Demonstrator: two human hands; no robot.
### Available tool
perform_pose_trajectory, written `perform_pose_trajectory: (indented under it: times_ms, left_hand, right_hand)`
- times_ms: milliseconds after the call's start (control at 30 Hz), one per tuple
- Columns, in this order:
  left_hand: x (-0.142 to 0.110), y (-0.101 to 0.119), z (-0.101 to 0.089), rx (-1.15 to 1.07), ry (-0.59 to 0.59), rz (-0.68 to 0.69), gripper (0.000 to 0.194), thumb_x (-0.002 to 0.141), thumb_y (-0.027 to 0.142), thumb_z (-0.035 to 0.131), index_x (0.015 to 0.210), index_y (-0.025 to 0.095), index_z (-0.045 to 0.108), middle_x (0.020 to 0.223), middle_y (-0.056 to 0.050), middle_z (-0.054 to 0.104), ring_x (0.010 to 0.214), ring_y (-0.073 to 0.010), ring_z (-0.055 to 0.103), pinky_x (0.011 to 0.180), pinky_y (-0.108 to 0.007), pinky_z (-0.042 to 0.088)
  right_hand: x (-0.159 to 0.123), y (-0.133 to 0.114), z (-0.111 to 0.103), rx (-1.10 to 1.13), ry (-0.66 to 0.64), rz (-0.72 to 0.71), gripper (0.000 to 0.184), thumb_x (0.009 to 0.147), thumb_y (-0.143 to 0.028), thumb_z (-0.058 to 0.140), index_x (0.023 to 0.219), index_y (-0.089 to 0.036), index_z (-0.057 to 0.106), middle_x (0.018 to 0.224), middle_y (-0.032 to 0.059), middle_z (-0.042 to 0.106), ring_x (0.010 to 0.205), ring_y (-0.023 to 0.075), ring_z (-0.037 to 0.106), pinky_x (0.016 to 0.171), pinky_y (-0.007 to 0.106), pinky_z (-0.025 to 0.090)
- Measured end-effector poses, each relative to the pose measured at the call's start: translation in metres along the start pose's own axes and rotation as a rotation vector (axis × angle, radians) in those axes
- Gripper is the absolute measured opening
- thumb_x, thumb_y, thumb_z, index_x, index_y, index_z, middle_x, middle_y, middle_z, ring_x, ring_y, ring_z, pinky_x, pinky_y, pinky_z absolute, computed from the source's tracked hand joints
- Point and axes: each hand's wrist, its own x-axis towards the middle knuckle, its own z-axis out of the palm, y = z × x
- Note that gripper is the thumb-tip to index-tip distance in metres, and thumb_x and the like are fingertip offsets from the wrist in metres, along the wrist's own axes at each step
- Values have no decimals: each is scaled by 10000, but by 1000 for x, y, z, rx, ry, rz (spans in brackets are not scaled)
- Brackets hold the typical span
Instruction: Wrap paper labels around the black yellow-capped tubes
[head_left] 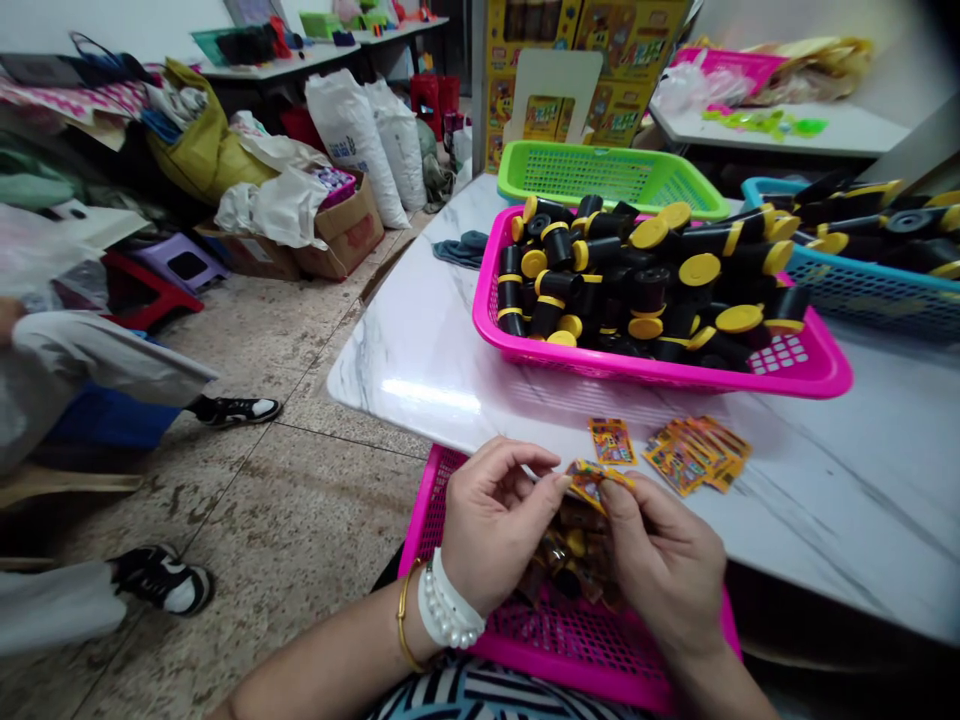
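Observation:
Between my two hands is a small orange printed label (587, 482), pinched at both ends. My left hand (499, 525), with a bangle and pearl bracelet at its wrist, has thumb and fingertips closed on the label's left side. My right hand (664, 550) grips the right side between thumb and fingers. Below them, a pink basket (570, 645) at my lap holds wrapped yellow and dark pieces, partly hidden by my hands. Just beyond my fingers, a single label (611, 441) and a fanned pile of similar labels (697, 453) lie on the white marbled table (420, 350).
A large pink basket (660, 375) of black canisters with yellow lids stands on the table. Behind it are a green basket (607, 170), a blue basket (870, 285) and yellow cartons (637, 50). A person's shoe (236, 410) shows at left, near cardboard boxes (341, 230).

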Motion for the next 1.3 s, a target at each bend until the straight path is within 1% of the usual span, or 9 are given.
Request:
perform_pose_trajectory:
  times_ms: [100,200,267,433,667,767,900,1167,1300]
  left_hand:
    - [0,2,-1,50,-14,80,73,838,210,725,858,165,778,808,-55,689,728,-135,643,629,-234,533]
    - [1,2,-1,55,-33,120,86,827,190,724,872,175,796,816,-56,687,726,-135,636,627,-236,527]
    - [1,1,-1,43,-31,81,72,812,193,731,860,166,778,807,-48,681,671,-118,604,597,-229,510]
    - [0,-2,0,-55,-42,-135,127,772,223,748,859,165,677,677,13,617,532,-74,486,496,-188,424]
    - [-3,-3,-1,-136,-65,-185,170,736,222,778,843,159,662,643,25,596,517,-67,474,478,-178,389]
    - [-2,-4,-3,-95,-4,-97,166,752,200,777,893,158,701,696,18,594,548,-73,495,501,-191,409]
    - [1,-2,-6,15,15,78,96,770,158,783,863,164,763,765,-10,612,608,-86,521,548,-211,425]
    - [-3,-7,-6,70,8,124,79,749,160,807,827,158,791,783,-25,600,604,-96,523,534,-219,433]
    - [-3,-10,-9,117,29,198,45,748,145,804,787,165,798,778,-39,631,655,-119,586,563,-215,471]
  right_hand:
    - [-1,0,1,-3,-6,-14,365,942,-263,612,591,-193,538,707,18,653,614,130,569,553,245,435]
    - [-1,-2,1,0,-14,-26,344,940,-254,616,606,-193,557,719,15,660,618,128,568,560,242,440]
    - [0,-3,1,11,-19,-33,289,936,-245,626,653,-192,606,735,14,666,636,130,577,569,240,447]
    - [1,-3,2,65,-7,-17,109,923,-232,662,829,-207,711,789,12,690,675,137,613,603,233,490]
    - [-1,4,4,115,11,43,65,897,-260,701,874,-209,734,818,26,705,715,162,649,643,253,533]
    - [-1,4,5,131,-6,31,48,885,-245,712,854,-214,730,817,21,710,728,162,658,657,249,538]
    - [0,2,7,154,-1,9,22,871,-207,719,857,-219,731,814,14,709,727,155,659,656,242,539]
    - [1,4,5,110,-27,-58,66,884,-170,700,891,-233,717,807,-7,696,727,131,656,657,210,532]
    - [6,-1,6,44,-113,-115,82,923,-178,655,905,-234,714,791,-11,694,712,119,656,645,197,522]
